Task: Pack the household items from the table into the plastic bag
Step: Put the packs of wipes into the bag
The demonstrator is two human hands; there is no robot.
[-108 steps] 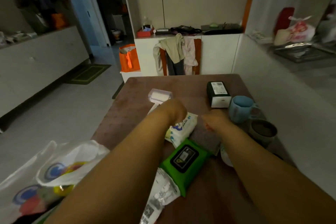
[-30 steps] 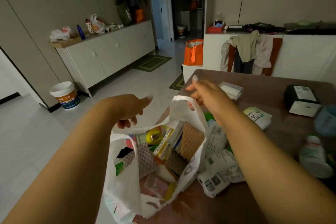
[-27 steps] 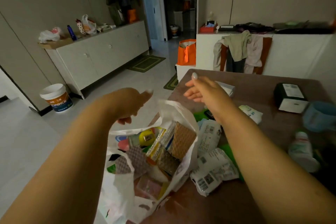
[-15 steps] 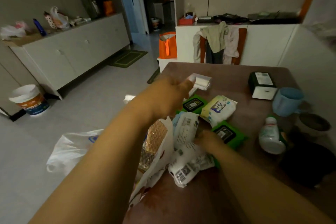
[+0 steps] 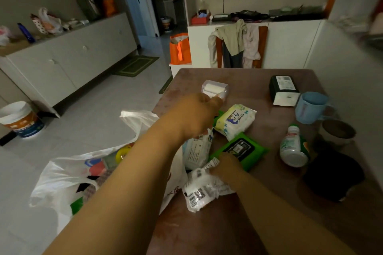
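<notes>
A dim room with a pale tiled floor point(image 5: 87, 130) holds a long white sideboard point(image 5: 72, 58) along the left wall, a green mat point(image 5: 135, 66) before an open doorway point(image 5: 163, 0), and a white counter point(image 5: 290, 45) draped with clothes point(image 5: 236, 43).

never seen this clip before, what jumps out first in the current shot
Two bare arms reach over a brown table: the left hand stretches toward a clear plastic box, while the right hand grips a crinkled white packet. At the table's left edge sags a white plastic bag, already stuffed with colourful items.
</notes>
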